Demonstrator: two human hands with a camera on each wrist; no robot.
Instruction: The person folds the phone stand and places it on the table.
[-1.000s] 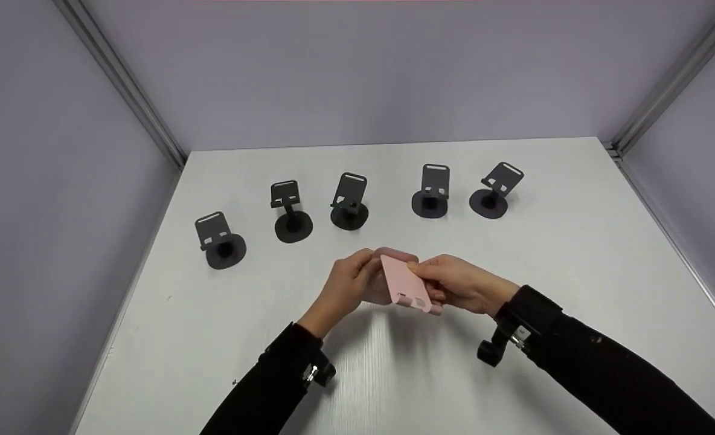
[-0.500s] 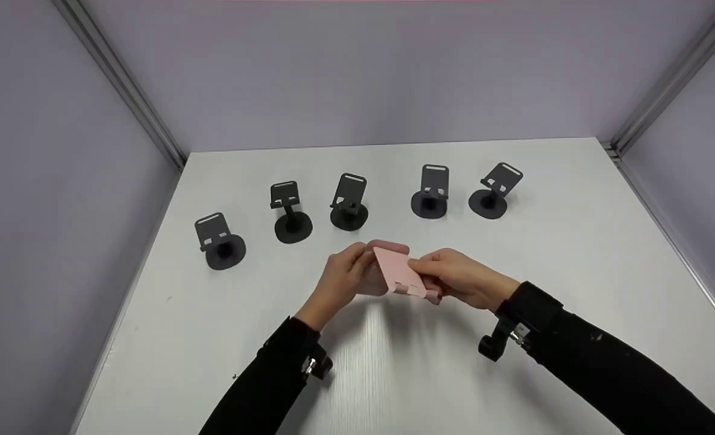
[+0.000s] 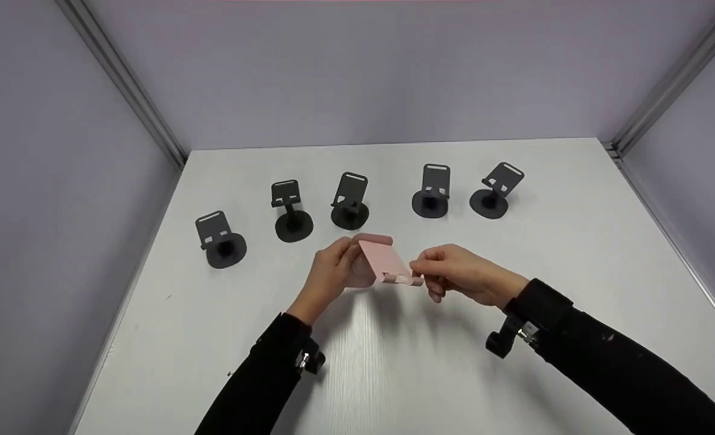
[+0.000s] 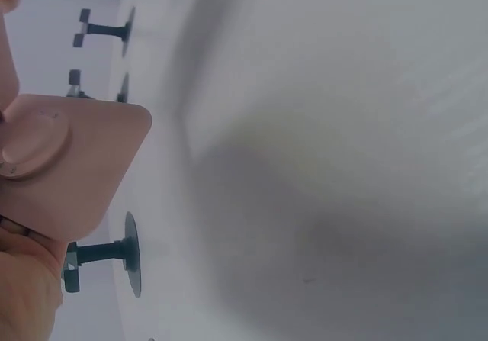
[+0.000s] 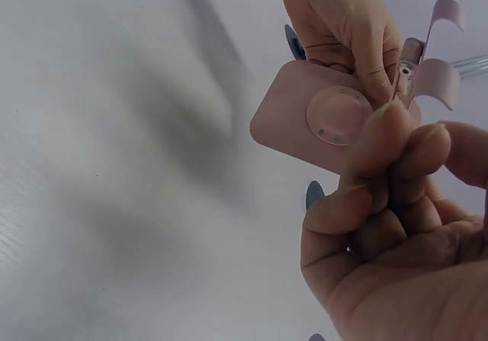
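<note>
At the left, a smooth grey wall (image 3: 49,211) runs down beside the white table (image 3: 551,272), whose left edge slants outward toward the wearer. The first black stand (image 3: 224,251) sits nearest that edge, with a strip of tabletop between; the second black stand (image 3: 293,226) is farther in. Below it, the left hand (image 3: 324,275) is partly closed, gripping the base of a pink stand (image 3: 384,260) held above the table, in front of the third black stand (image 3: 349,199). A wider gap separates the third from the fourth black stand (image 3: 435,178). Beneath that one, the right hand (image 3: 463,275) has its fingers curled at the pink stand's right edge (whether they pinch it or only lie beside it, I cannot tell). The fifth black stand (image 3: 490,203) is last in the row, and broad tabletop stretches from there to the right edge and the right wall (image 3: 689,151).

As for make, left to right: a grooved metal strip (image 3: 116,72) lines the left corner. The black stands look matt, each with a rounded foot and a slotted plate. The pink stand has a flat base with rounded corners, a raised disc bearing small screws, and a tilted plate with curled lips. Black sleeves (image 3: 617,362) cover both forearms.
</note>
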